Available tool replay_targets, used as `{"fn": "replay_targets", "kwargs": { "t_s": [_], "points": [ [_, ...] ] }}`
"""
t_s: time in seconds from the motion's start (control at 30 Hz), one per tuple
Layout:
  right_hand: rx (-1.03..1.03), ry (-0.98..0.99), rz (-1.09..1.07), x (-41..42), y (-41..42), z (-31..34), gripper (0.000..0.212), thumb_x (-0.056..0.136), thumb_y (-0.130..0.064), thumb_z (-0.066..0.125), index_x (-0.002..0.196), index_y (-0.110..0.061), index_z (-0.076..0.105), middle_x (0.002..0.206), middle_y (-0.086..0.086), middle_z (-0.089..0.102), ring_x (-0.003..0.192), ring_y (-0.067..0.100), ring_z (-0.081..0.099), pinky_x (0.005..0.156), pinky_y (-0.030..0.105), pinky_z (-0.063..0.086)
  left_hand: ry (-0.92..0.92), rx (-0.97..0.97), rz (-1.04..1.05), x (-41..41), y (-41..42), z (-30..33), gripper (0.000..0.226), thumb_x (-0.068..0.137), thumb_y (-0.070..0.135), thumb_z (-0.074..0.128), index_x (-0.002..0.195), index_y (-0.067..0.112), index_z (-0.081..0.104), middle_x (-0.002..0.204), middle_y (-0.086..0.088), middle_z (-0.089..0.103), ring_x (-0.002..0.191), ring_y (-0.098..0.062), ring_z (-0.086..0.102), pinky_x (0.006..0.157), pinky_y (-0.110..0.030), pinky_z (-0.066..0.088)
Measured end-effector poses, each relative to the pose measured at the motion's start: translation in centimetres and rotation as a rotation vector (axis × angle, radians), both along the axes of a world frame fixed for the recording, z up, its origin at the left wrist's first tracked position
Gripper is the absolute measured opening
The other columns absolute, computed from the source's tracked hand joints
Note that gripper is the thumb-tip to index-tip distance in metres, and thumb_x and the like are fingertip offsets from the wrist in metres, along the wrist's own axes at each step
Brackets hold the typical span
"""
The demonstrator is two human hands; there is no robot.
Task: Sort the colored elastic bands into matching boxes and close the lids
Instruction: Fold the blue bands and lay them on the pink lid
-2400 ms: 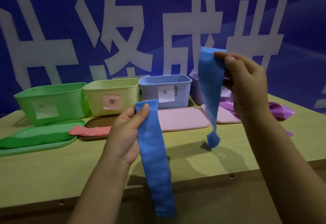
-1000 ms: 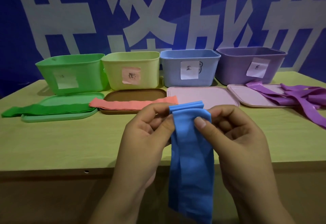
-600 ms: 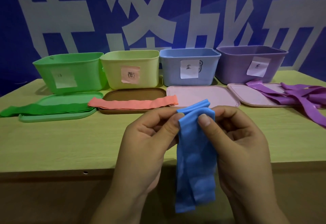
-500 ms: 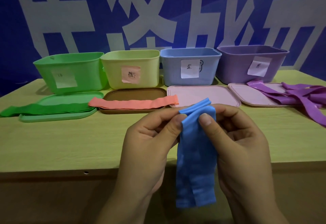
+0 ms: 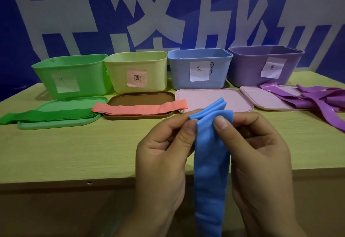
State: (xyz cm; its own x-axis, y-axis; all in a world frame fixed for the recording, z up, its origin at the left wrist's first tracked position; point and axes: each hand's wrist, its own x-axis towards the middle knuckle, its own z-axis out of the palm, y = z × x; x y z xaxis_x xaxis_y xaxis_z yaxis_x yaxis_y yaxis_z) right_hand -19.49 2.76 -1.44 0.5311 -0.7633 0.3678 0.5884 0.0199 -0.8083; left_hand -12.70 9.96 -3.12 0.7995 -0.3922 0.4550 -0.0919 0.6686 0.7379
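Low in the middle of the frame, your left hand (image 5: 164, 154) and your right hand (image 5: 259, 154) both pinch the folded top of the blue band (image 5: 211, 154), each grip tight on it between thumb and fingers, and the band hangs down in front of the worktop (image 5: 74, 152) edge. Behind it, across the middle of the frame, the blue box (image 5: 199, 68) stands open, with its pink lid (image 5: 205, 98) lying flat before it.
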Motion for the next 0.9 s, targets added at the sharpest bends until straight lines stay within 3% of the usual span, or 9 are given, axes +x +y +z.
{"fn": "replay_targets", "kwargs": {
  "t_s": [0.4,0.47,0.77,0.9],
  "points": [
    [-0.021,-0.036,-0.061,0.2,0.0,-0.5,0.008,0.060,-0.020,0.071,0.067,-0.023,0.070,0.068,-0.002,0.069,0.066,0.006,0.064,0.061,0.015,0.049,-0.058,0.074,-0.053,-0.1,0.4,0.4,0.042,0.063,0.050,0.077,0.091,0.019,0.074,0.096,-0.014,0.072,0.092,-0.032,0.068,0.072,-0.030,0.054],
    [-0.030,-0.041,-0.052,0.1,0.0,-0.6,0.009,0.061,-0.020,0.071,0.068,-0.025,0.069,0.068,-0.003,0.069,0.067,0.006,0.064,0.062,0.015,0.050,-0.090,0.078,-0.038,-0.1,0.4,0.5,0.043,0.060,0.051,0.079,0.092,0.023,0.073,0.094,-0.009,0.072,0.092,-0.028,0.068,0.073,-0.031,0.055],
    [-0.114,-0.065,-0.057,0.3,0.1,-0.8,0.017,0.068,-0.014,0.075,0.071,-0.029,0.068,0.074,-0.005,0.070,0.072,0.005,0.066,0.063,0.014,0.050,-0.318,0.114,0.178,0.2,0.2,0.5,0.022,0.071,0.023,0.072,0.088,0.036,0.072,0.093,0.010,0.073,0.091,-0.011,0.069,0.071,-0.021,0.052],
    [-0.199,-0.014,-0.128,0.3,-0.4,-1.3,0.015,0.066,-0.023,0.076,0.075,-0.029,0.066,0.093,-0.005,0.065,0.089,0.009,0.063,0.069,0.016,0.050,-0.336,0.097,0.202,0.4,0.2,0.5,0.021,0.074,0.019,0.066,0.085,0.035,0.072,0.088,0.012,0.072,0.086,-0.006,0.068,0.073,-0.017,0.051]
  ]
}}
